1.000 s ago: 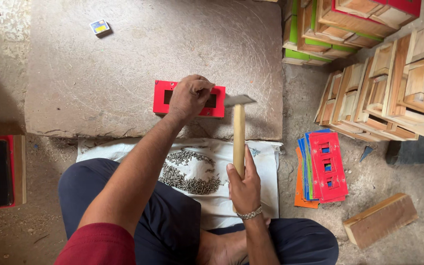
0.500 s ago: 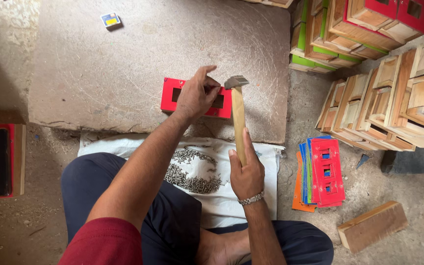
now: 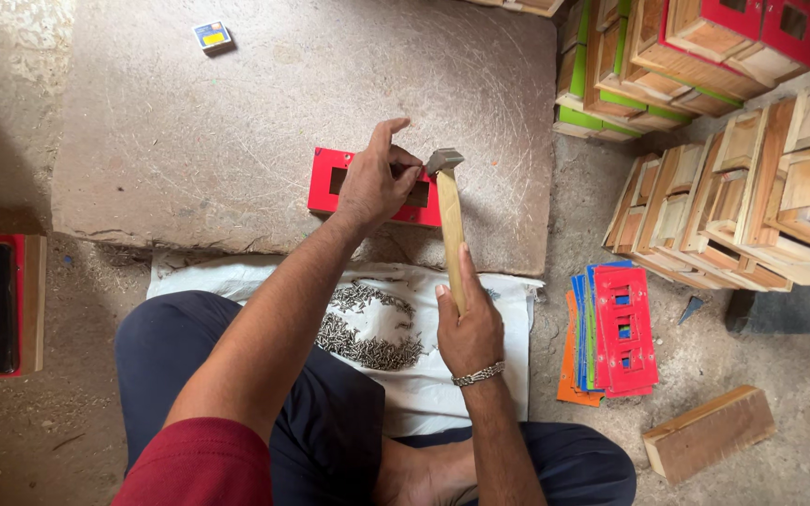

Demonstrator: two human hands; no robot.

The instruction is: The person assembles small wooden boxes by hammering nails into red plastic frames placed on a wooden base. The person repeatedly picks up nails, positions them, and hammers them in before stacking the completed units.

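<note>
Stone slab (image 3: 236, 141), centre frame: your left hand (image 3: 377, 183) pinches at the red panel (image 3: 330, 183), right hand (image 3: 469, 328) fist-closed on the hammer (image 3: 449, 225)—a glancing head likely strikes those fingertips.

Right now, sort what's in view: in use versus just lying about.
In use: left hand on red panel; right hand gripping hammer; nails on white cloth; stone slab.

Lying about: panel stack, wooden boxes, wood block, small card.

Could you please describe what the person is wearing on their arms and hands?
Both hands are bare, without gloves. The left arm has a dark red short sleeve at the shoulder. The right hand has a silver chain bracelet at the wrist; no sleeve shows there.
</note>
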